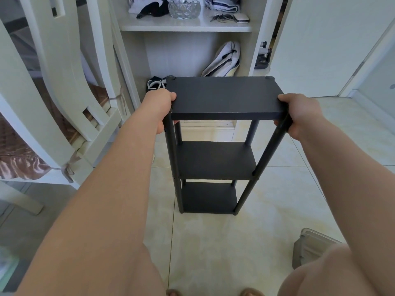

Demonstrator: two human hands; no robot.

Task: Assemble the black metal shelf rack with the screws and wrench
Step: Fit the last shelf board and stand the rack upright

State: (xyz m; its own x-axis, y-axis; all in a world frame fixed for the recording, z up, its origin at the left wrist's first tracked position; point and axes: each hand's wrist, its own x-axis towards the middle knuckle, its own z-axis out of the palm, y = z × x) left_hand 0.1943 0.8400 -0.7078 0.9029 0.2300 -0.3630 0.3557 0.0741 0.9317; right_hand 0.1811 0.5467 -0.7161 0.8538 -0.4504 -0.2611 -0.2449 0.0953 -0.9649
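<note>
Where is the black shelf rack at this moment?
Head view, centre: the black shelf rack stands on the tiled floor before the white cabinet, left hand and right hand holding its top corners.

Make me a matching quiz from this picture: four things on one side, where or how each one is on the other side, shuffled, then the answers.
Things
1. glass bowl
2. black shelf rack
3. left hand
4. white chair

Places or states
A. gripping the rack's top left corner
B. at the left, brown cushion tied on
C. on the cabinet shelf, beyond the rack
D. upright, three tiers

Pairs: 1-C, 2-D, 3-A, 4-B
</note>
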